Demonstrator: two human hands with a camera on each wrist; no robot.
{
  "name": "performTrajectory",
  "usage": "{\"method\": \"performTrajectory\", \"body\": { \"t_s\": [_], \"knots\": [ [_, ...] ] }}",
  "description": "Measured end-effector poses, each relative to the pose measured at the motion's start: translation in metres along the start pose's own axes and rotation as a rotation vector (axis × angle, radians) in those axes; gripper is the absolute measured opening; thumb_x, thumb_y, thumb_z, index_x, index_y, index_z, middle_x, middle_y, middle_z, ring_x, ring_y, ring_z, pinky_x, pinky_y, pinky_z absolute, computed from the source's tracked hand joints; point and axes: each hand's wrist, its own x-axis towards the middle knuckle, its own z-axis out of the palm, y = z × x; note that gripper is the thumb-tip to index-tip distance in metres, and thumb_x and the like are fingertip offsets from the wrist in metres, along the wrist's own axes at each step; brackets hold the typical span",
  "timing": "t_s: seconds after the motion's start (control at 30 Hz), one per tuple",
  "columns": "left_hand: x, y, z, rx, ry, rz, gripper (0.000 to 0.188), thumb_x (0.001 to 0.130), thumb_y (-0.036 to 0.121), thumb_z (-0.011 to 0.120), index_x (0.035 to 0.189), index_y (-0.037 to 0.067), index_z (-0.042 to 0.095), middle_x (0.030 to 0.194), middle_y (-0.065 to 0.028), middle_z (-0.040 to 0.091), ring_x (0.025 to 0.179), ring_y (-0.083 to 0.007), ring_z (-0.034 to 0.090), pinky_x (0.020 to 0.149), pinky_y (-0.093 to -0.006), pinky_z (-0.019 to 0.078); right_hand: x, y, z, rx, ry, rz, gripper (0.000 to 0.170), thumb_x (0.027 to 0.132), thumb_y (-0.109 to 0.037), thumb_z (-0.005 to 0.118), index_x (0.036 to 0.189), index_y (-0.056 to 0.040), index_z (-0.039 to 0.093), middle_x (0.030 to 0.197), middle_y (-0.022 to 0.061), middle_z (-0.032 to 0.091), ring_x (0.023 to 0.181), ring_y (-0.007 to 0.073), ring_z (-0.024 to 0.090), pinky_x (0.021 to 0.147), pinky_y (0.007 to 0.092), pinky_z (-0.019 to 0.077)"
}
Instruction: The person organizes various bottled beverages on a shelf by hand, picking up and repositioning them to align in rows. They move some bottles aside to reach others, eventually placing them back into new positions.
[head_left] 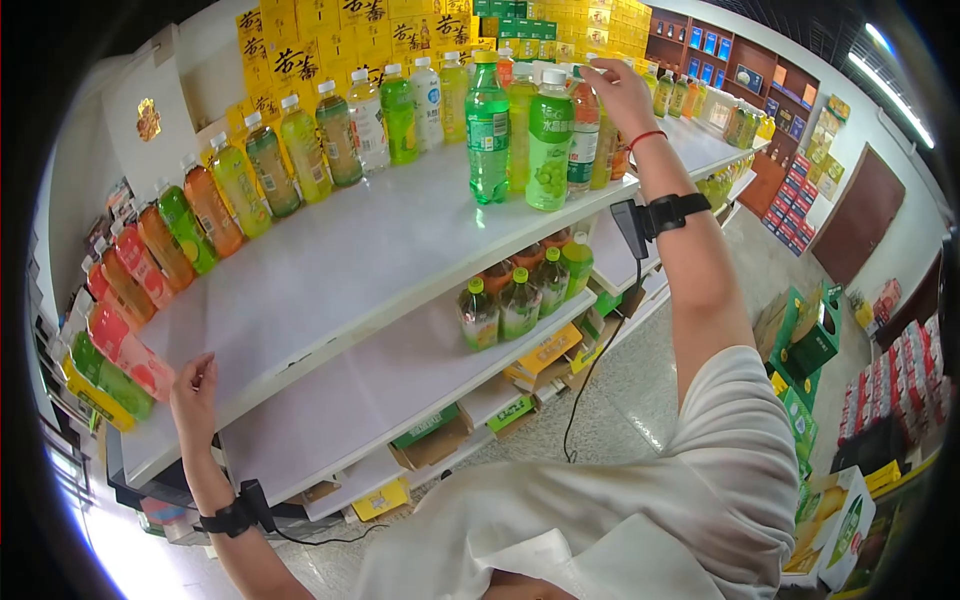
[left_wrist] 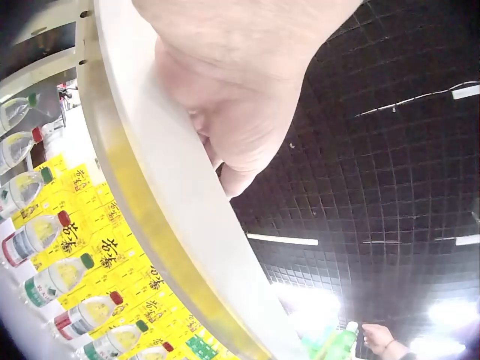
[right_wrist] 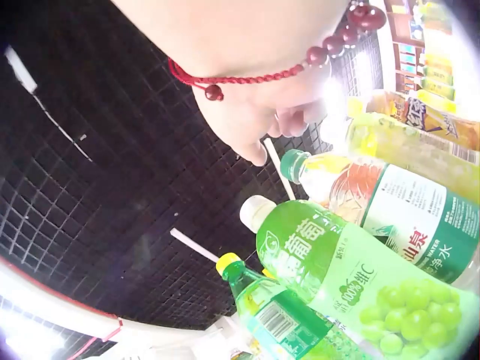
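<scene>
My right hand [head_left: 622, 92] is raised at the tops of a cluster of bottles on the upper shelf, its fingers loosely bent. Its fingertips are right by the green cap of a water bottle [right_wrist: 409, 214] with a white and green label. In front of that stand a green grape drink bottle [head_left: 548, 150] with a white cap and a green soda bottle [head_left: 488, 130] with a yellow cap. My left hand [head_left: 195, 395] hovers at the shelf's left front edge with loosely curled fingers and nothing in them. A pink-labelled bottle [head_left: 130, 350] stands beside it.
A curved row of drink bottles [head_left: 300, 150] lines the back of the white upper shelf [head_left: 370, 250]. Several green-capped bottles [head_left: 520, 300] stand on the shelf below. Yellow cartons [head_left: 320, 45] are stacked behind. A black cable [head_left: 590, 375] hangs from the right wrist camera.
</scene>
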Motion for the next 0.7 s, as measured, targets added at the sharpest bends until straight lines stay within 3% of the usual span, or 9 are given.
{"method": "performTrajectory", "body": {
  "t_s": [0.07, 0.1, 0.2, 0.27, 0.4, 0.5, 0.57, 0.7],
  "knots": [
    [0.001, -0.004, 0.001, -0.001, 0.001, -0.004, 0.024, 0.091, 0.017, 0.062, 0.107, 0.000, 0.066, 0.084, -0.0044, 0.064, 0.073, -0.0110, 0.053, 0.070, -0.0249, 0.0450, -0.011, -0.007, 0.001, 0.130, -0.217, -0.009, 0.066, 0.078, -0.052, 0.068, 0.120, -0.0012, 0.061, 0.105, 0.0148, 0.067, 0.100, 0.0264, 0.064, 0.089, 0.0361, 0.0483],
    [0.001, -0.006, 0.002, -0.003, 0.005, 0.003, 0.025, 0.091, 0.017, 0.062, 0.108, -0.001, 0.066, 0.084, -0.0047, 0.064, 0.072, -0.0112, 0.053, 0.070, -0.0250, 0.0450, -0.018, -0.012, 0.003, 0.128, -0.225, -0.010, 0.066, 0.078, -0.052, 0.068, 0.120, -0.0012, 0.061, 0.105, 0.0148, 0.067, 0.100, 0.0264, 0.064, 0.089, 0.0361, 0.0483],
    [0.000, -0.003, 0.004, -0.044, 0.009, 0.004, 0.024, 0.091, 0.017, 0.062, 0.107, 0.000, 0.067, 0.085, -0.0045, 0.064, 0.073, -0.0111, 0.052, 0.070, -0.0248, 0.0446, -0.034, -0.015, 0.015, -0.104, -0.329, -0.055, 0.078, 0.074, -0.058, 0.070, 0.123, 0.0018, 0.057, 0.120, 0.0219, 0.061, 0.107, 0.0311, 0.061, 0.091, 0.0383, 0.0479],
    [0.000, 0.001, 0.003, -0.035, 0.009, 0.004, 0.024, 0.090, 0.017, 0.062, 0.107, 0.001, 0.067, 0.086, -0.0043, 0.063, 0.074, -0.0110, 0.052, 0.070, -0.0247, 0.0443, -0.038, -0.003, 0.035, -0.240, -0.152, -0.189, 0.081, 0.070, -0.054, 0.076, 0.124, 0.0027, 0.055, 0.107, 0.0175, 0.063, 0.100, 0.0278, 0.063, 0.085, 0.0365, 0.0500],
    [-0.001, -0.001, 0.004, -0.011, 0.020, 0.010, 0.023, 0.089, 0.016, 0.064, 0.107, 0.003, 0.067, 0.086, -0.0032, 0.061, 0.072, -0.0109, 0.049, 0.068, -0.0246, 0.0431, -0.049, -0.012, 0.037, -0.217, -0.162, -0.118, 0.086, 0.068, -0.055, 0.077, 0.128, 0.0017, 0.051, 0.112, 0.0199, 0.061, 0.106, 0.0299, 0.061, 0.091, 0.0408, 0.0478],
    [-0.001, -0.001, 0.004, -0.001, 0.013, 0.036, 0.023, 0.088, 0.015, 0.065, 0.107, 0.003, 0.067, 0.084, -0.0032, 0.059, 0.069, -0.0111, 0.046, 0.066, -0.0250, 0.0422, -0.062, -0.017, 0.026, -0.162, -0.041, -0.069, 0.074, 0.071, -0.053, 0.076, 0.119, 0.0006, 0.055, 0.126, 0.0208, 0.053, 0.111, 0.0328, 0.058, 0.093, 0.0394, 0.0479],
    [-0.003, 0.006, 0.003, 0.002, 0.007, 0.034, 0.022, 0.088, 0.014, 0.064, 0.107, 0.003, 0.067, 0.083, -0.0031, 0.058, 0.069, -0.0112, 0.046, 0.066, -0.0251, 0.0419, -0.065, -0.009, 0.018, -0.015, 0.077, -0.104, 0.064, 0.075, -0.048, 0.074, 0.116, -0.0016, 0.057, 0.119, 0.0168, 0.058, 0.105, 0.0302, 0.060, 0.089, 0.0383, 0.0487],
    [-0.004, 0.009, 0.001, 0.014, -0.021, 0.058, 0.021, 0.088, 0.013, 0.064, 0.106, 0.003, 0.067, 0.083, -0.0029, 0.058, 0.067, -0.0112, 0.045, 0.065, -0.0250, 0.0414, -0.055, -0.015, -0.001, -0.001, 0.088, -0.059, 0.055, 0.079, -0.043, 0.071, 0.115, -0.0028, 0.059, 0.111, 0.0133, 0.061, 0.100, 0.0289, 0.061, 0.086, 0.0379, 0.0488]
  ]
}}
